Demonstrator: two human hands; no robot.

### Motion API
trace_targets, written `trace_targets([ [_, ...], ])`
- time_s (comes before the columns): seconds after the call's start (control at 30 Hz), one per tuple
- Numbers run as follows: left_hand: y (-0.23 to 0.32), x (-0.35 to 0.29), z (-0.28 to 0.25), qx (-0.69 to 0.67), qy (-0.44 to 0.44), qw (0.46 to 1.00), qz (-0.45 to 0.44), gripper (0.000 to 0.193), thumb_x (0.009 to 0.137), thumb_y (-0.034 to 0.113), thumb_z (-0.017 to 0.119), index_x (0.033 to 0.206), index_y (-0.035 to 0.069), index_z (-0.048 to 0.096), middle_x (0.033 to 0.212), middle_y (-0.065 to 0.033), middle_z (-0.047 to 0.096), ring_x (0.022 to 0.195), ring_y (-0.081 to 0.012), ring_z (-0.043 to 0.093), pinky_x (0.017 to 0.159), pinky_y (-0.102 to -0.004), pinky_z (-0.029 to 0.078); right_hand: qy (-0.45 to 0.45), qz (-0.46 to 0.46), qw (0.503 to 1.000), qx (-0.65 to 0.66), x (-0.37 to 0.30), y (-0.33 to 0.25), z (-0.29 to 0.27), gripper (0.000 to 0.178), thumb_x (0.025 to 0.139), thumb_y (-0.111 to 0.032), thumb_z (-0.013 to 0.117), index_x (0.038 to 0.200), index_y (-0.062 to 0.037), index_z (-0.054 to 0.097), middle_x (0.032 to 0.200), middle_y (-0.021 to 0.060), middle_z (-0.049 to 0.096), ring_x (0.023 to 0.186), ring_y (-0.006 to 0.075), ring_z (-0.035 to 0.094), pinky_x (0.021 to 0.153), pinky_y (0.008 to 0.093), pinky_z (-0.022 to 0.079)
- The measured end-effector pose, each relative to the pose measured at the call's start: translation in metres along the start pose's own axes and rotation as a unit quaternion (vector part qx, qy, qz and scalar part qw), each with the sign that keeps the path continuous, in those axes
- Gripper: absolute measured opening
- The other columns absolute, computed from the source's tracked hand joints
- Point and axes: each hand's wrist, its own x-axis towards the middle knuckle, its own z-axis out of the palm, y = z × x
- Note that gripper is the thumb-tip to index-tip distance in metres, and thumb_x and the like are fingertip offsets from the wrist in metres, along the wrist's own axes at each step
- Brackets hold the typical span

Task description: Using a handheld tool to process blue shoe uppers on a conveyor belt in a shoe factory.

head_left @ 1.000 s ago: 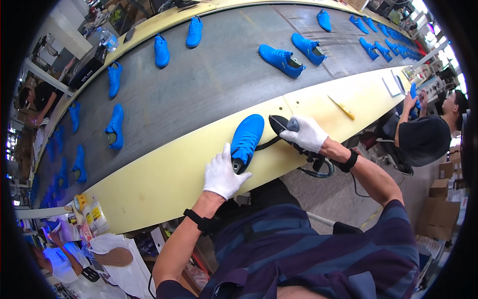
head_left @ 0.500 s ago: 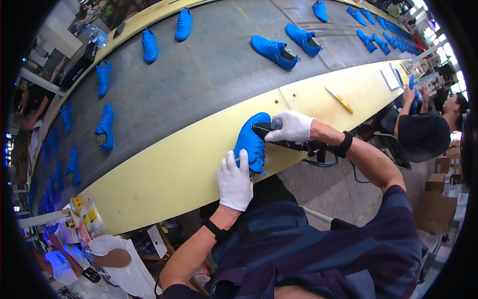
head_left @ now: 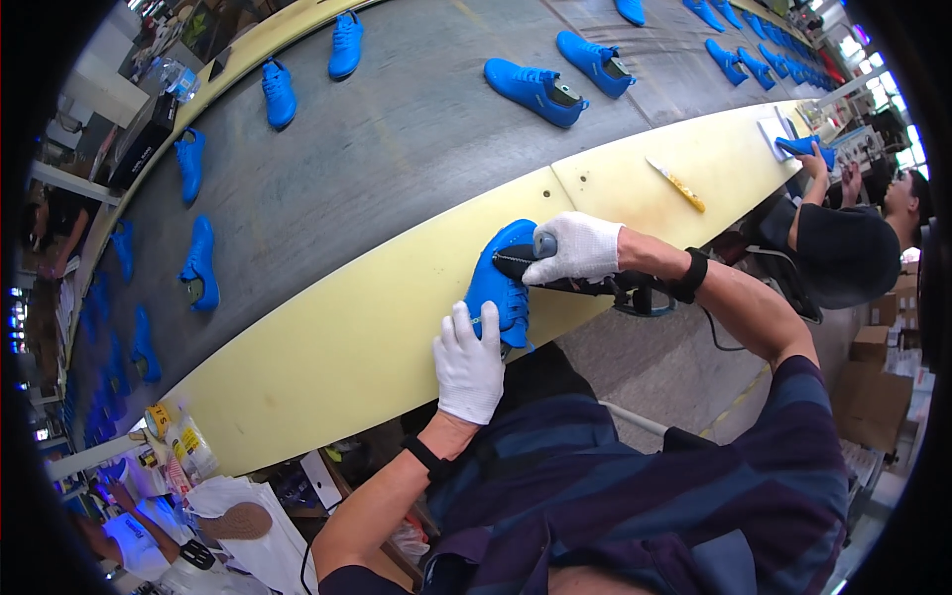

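Observation:
A blue lace-up shoe (head_left: 512, 238) rests on the yellow work surface in front of me, toe pointing away. My left hand (head_left: 469, 365), in a white glove, is closed round the side of the shoe near its heel. My gloved right hand (head_left: 580, 248) grips a black tool (head_left: 514, 260) with a rounded grey end and a pale, jagged-looking edge. The tool's tip lies against the shoe's upper, between toe and laces. Exactly what kind of tool it is does not show, as my fingers cover much of it.
A yellow-handled knife (head_left: 680, 186) lies on the yellow table (head_left: 327, 347), right of my hands. Beyond runs a dark grey conveyor belt (head_left: 397, 149) carrying several blue shoes. At far right a co-worker holds another blue shoe (head_left: 805, 147). Tape and bags (head_left: 183, 436) sit at the left end.
My view has shifted slightly. Both my hands keep their hold, with the tool still against the shoe. The co-worker's shoe has turned from upright to nearly flat, over the white pad.

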Motion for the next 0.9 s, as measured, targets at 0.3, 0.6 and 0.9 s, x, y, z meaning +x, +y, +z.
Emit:
trace_targets([
  [0.3,-0.001,0.001,-0.010,-0.028,-0.017,0.999,-0.006,0.094,0.076,0.014,0.085,0.157,0.003,0.037,0.148,-0.0326,0.042,0.128,-0.0485,0.049,0.098,-0.0543,0.045,0.018,0.044,0.999,0.015,0.000,0.031,-0.007,0.045,0.090,-0.045,0.081,0.092,-0.0003,0.076,0.063,0.0065,0.066,0.051,0.0137,0.064,0.045,0.0299,0.049],
  [0.6,0.003,0.006,-0.007,0.010,-0.001,1.000,0.003,0.088,0.078,0.016,0.083,0.155,0.005,0.041,0.147,-0.0315,0.045,0.124,-0.0463,0.053,0.092,-0.0525,0.047,-0.014,0.007,1.000,-0.016,0.001,-0.010,-0.002,0.042,0.090,-0.043,0.084,0.089,-0.0020,0.074,0.065,0.0064,0.068,0.052,0.0145,0.066,0.046,0.0308,0.051],
  [0.9,-0.001,0.006,-0.015,-0.043,-0.025,0.999,-0.014,0.097,0.075,0.016,0.088,0.156,0.002,0.036,0.147,-0.0317,0.043,0.129,-0.0490,0.049,0.101,-0.0551,0.045,-0.015,0.052,0.999,0.001,0.004,0.014,-0.010,0.048,0.091,-0.047,0.080,0.097,-0.0002,0.077,0.065,0.0086,0.067,0.051,0.0168,0.063,0.045,0.0325,0.050],
])
